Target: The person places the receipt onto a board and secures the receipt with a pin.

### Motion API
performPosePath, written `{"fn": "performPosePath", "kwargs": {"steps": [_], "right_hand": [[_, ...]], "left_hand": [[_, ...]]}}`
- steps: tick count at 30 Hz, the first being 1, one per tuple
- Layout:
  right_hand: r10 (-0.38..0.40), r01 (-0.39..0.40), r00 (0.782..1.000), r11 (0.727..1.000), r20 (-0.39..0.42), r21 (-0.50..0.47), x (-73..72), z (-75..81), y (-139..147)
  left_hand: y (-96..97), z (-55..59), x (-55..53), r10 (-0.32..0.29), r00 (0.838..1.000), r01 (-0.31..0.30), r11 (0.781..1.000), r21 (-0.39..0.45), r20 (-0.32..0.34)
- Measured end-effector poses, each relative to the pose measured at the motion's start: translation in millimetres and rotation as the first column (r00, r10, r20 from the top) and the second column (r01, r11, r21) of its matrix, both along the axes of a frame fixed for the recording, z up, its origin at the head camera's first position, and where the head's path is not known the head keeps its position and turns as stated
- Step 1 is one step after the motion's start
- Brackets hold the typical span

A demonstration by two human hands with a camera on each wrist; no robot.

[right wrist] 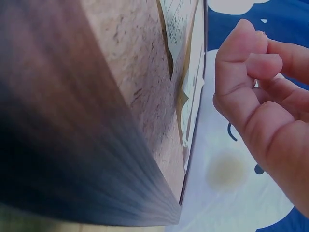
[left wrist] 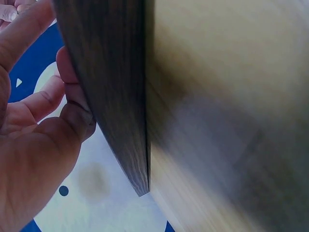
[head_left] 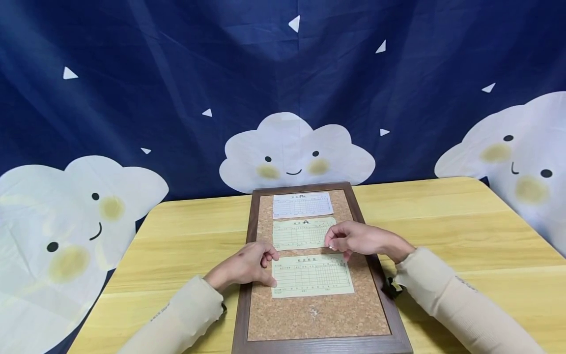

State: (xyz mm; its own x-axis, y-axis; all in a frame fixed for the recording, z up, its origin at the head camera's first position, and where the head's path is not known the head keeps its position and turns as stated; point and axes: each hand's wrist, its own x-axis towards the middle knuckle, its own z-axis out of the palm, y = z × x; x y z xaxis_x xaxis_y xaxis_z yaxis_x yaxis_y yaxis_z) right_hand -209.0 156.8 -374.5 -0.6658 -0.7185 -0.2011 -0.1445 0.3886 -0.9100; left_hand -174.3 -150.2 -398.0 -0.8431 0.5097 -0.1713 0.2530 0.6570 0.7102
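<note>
A framed cork board [head_left: 318, 319] lies on the table with three printed form slips on it. My left hand [head_left: 247, 264] is at the left edge of the nearest pale green slip [head_left: 311, 280], forefinger near its upper corner and thumb at its lower corner. Above that slip, my right hand [head_left: 360, 238] pinches a tiny whitish thumbtack [head_left: 330, 247] between thumb and forefinger, close to the right side of the middle green slip [head_left: 300, 235]. In the right wrist view, the curled right fingers [right wrist: 234, 72] mostly hide the thumbtack. The white slip [head_left: 302, 205] lies farthest away.
Small shiny tacks sit at the top of the white slip and the middle slip. The board's dark wooden frame [head_left: 323, 344] is raised along its edges. A wooden table [head_left: 190, 246] extends to both sides, with a blue cloud-patterned curtain [head_left: 177, 73] behind it.
</note>
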Motion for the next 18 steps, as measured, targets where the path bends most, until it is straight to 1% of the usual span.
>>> {"fn": "performPosePath", "kwargs": {"steps": [8,14,18], "right_hand": [[-0.017,0.016,1.000,1.000,0.020,0.010,0.4,1.5,-7],[-0.012,0.012,1.000,1.000,0.000,0.023,0.0,1.9,-11],[-0.012,0.012,1.000,1.000,0.005,0.021,-0.6,1.4,-14]], "left_hand": [[-0.4,-0.2,-0.5,-0.010,1.000,0.010,1.000,0.012,0.000],[-0.1,0.4,0.3,-0.008,1.000,0.008,1.000,0.008,0.001],[0.2,0.8,1.6,0.001,1.000,-0.001,1.000,0.009,0.012]]}}
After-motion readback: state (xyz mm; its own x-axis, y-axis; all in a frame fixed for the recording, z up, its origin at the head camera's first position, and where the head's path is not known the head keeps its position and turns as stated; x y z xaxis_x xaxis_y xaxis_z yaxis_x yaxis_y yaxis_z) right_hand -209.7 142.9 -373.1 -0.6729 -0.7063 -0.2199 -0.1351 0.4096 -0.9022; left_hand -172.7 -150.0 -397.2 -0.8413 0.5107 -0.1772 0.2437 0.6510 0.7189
